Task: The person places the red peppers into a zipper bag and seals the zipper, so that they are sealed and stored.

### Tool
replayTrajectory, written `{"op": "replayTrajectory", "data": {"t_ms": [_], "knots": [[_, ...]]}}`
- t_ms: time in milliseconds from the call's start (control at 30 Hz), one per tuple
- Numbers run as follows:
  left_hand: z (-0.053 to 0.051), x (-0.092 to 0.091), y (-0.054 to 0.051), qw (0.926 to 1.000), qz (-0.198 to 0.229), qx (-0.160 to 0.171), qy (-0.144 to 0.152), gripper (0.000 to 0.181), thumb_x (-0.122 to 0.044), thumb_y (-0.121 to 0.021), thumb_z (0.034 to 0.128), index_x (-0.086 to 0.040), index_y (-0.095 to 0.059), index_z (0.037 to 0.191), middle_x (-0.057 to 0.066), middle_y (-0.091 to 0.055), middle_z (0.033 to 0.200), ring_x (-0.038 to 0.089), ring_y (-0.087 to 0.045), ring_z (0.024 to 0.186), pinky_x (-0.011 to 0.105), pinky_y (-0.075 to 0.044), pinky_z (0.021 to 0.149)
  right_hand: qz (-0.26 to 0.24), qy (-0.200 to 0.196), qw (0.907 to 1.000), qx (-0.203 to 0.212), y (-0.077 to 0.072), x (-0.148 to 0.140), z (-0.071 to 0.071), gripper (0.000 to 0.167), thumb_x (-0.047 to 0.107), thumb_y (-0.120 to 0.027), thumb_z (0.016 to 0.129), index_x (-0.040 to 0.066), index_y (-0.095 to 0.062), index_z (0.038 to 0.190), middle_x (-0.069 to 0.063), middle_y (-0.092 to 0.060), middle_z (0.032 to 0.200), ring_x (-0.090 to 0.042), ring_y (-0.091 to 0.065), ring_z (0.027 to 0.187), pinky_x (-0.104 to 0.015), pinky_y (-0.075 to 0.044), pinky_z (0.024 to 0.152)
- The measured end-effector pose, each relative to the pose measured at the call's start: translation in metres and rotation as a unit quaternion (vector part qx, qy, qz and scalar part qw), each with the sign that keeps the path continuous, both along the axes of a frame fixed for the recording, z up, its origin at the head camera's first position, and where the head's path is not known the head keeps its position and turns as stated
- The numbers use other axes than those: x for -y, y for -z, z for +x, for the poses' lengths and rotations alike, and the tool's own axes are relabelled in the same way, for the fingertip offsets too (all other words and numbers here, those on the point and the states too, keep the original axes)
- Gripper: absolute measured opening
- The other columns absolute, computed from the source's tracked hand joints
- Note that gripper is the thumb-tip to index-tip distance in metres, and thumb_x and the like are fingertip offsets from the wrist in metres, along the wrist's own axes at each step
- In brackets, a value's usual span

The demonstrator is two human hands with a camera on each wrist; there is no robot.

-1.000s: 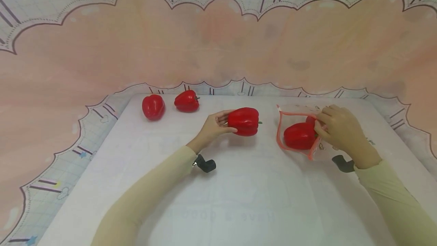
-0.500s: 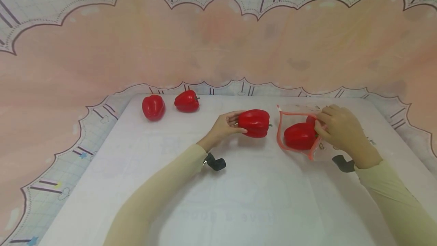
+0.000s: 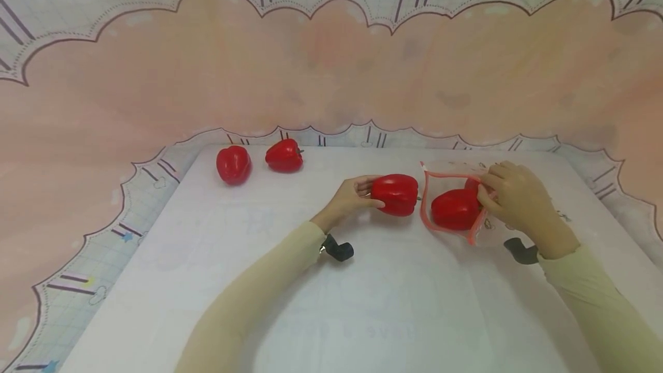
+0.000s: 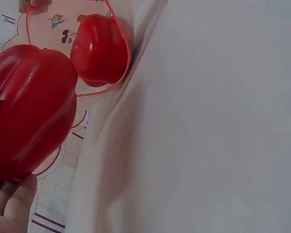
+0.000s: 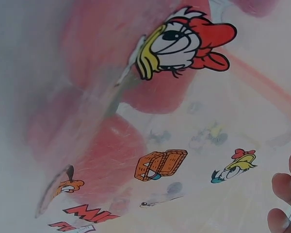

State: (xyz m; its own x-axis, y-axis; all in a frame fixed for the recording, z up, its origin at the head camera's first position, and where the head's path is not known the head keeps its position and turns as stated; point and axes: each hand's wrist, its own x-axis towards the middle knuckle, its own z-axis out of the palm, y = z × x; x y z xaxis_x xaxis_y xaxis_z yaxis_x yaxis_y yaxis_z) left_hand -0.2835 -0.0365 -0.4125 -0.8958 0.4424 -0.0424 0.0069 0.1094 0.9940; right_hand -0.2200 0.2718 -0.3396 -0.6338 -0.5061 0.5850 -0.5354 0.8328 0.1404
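Observation:
My left hand [image 3: 344, 203] grips a red bell pepper [image 3: 396, 194] from its left side, thumb in front, green stem pointing right. It hangs just left of the mouth of a clear plastic bag [image 3: 424, 203] with an orange rim and cartoon prints. My right hand [image 3: 520, 197] pinches the bag's rim at the right and the mouth gapes leftward. Inside lies a red bell pepper [image 3: 454, 209]; another red pepper [image 3: 471, 184] shows partly behind it. Through the bag film [image 5: 199, 170] in the right wrist view, red shapes look blurred; fingertips [image 5: 285, 188] show at the right edge.
Two more red bell peppers, one upright-looking [image 3: 234, 165] and one on its side [image 3: 284, 156], sit at the table's back left. A white cloth covers the table [image 3: 362, 292]. A patterned curtain [image 3: 331, 73] hangs behind its far edge.
My left hand has carried its pepper rightward and slightly nearer to me, up close to the bag's mouth. The right hand and the bag have stayed in place.

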Motion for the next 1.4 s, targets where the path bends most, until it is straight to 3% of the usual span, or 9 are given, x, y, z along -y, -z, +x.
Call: {"op": "replayTrajectory", "data": {"t_ms": [500,933,1167,1400], "knots": [[0.002,-0.018,0.008,0.9996,-0.027,-0.002,0.003,0.057,-0.006,-0.073,0.0793,-0.011,-0.054,0.132,0.008,-0.056,0.134,0.022,-0.055,0.124,0.032,-0.048,0.098,-0.015,0.009,0.9997,-0.014,-0.002,-0.001,-0.001,0.014,0.008,-0.059,0.072,-0.004,-0.066,0.075,-0.012,-0.057,0.061,-0.025,-0.048,0.060,-0.036,-0.042,0.051],[0.002,-0.026,0.007,0.9997,-0.018,-0.018,0.003,0.056,-0.006,-0.073,0.0801,-0.011,-0.053,0.132,0.009,-0.057,0.134,0.022,-0.055,0.124,0.031,-0.048,0.098,-0.019,0.039,0.9990,-0.008,-0.008,0.002,0.001,0.010,0.005,-0.061,0.073,-0.004,-0.066,0.074,-0.014,-0.060,0.062,-0.024,-0.045,0.058,-0.033,-0.038,0.050],[0.001,-0.029,0.008,0.9997,-0.014,-0.019,-0.004,0.056,-0.008,-0.073,0.0799,-0.012,-0.054,0.132,0.008,-0.057,0.134,0.021,-0.055,0.123,0.031,-0.049,0.097,-0.034,0.046,0.9974,-0.043,-0.005,0.001,0.000,0.015,0.007,-0.055,0.076,-0.004,-0.062,0.069,-0.015,-0.058,0.060,-0.028,-0.048,0.060,-0.036,-0.039,0.050],[0.002,-0.032,0.008,0.9997,-0.013,-0.018,-0.010,0.056,-0.007,-0.073,0.0797,-0.012,-0.054,0.132,0.008,-0.057,0.134,0.021,-0.055,0.123,0.031,-0.049,0.097,-0.045,0.058,0.9957,-0.055,-0.003,0.002,0.002,0.012,0.006,-0.057,0.077,-0.005,-0.063,0.074,-0.019,-0.062,0.068,-0.033,-0.053,0.065,-0.042,-0.046,0.053]]}}
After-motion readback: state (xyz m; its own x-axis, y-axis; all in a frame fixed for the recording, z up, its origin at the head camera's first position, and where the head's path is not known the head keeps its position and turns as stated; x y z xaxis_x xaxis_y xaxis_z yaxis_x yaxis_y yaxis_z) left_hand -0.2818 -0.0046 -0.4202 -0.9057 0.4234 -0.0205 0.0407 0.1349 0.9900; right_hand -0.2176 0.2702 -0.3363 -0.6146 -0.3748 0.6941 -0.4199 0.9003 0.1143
